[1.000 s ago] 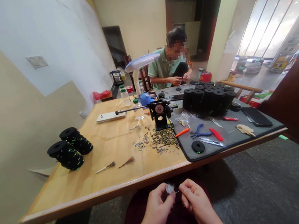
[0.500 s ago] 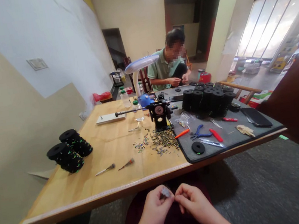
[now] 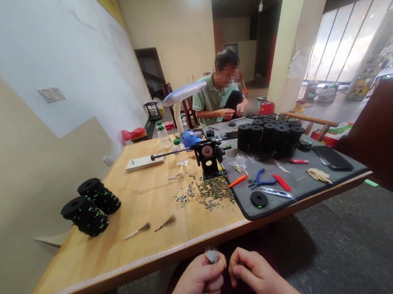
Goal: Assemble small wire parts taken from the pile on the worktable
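In front of the table edge, low in the view, my left hand point(image 3: 203, 286) is closed, with thumb and finger pinching a small grey bristly bundle point(image 3: 211, 255) whose fine tips point up. Beside it on the right, a small gap away, my right hand point(image 3: 253, 276) has its fingers curled and thumb pressed in; anything between them is too small to tell. On the wood beyond lie two thin sticks with tufted ends, one grey point(image 3: 137, 231) and one with an orange band point(image 3: 165, 223).
A black winding device point(image 3: 207, 159) with a dial stands mid-table behind scattered small metallic pieces point(image 3: 215, 189). Black spools point(image 3: 85, 216) stand left, and more point(image 3: 271, 137) on a grey mat point(image 3: 245, 206) with blue pliers point(image 3: 262, 179). A co-worker point(image 3: 207, 100) sits opposite, beyond a lamp point(image 3: 182, 94).
My hands have come apart slightly. My left hand has turned, so the grey bundle now stands upright above its fingertips. The whole view has shifted a little.
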`<state>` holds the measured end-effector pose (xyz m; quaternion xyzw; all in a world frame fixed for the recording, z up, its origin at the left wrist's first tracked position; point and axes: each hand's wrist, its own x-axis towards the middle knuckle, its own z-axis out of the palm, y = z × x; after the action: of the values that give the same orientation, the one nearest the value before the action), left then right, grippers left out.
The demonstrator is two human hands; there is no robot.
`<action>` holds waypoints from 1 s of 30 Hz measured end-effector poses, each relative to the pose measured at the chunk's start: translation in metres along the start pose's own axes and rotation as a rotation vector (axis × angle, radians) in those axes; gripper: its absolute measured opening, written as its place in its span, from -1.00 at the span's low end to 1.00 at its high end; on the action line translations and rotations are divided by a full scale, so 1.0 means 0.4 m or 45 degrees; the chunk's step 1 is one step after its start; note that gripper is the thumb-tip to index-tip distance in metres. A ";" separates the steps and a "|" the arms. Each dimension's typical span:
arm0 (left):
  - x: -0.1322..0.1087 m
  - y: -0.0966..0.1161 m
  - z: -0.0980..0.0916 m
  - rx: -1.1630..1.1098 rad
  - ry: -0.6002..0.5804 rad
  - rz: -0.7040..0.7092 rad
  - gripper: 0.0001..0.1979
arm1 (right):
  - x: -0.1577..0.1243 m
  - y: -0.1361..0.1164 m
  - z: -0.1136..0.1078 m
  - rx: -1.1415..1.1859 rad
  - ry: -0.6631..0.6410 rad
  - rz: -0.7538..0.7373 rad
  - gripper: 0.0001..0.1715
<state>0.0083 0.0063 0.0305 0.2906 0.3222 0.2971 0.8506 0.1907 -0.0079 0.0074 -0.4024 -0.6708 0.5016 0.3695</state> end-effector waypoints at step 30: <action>0.091 0.139 -0.049 1.214 0.448 0.496 -0.80 | 0.069 0.065 0.038 0.635 0.242 0.233 -0.40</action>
<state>-0.0012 0.0738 0.0425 0.6446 0.4988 0.3143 0.4868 0.1701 0.0159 -0.0188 -0.4031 -0.4499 0.6425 0.4714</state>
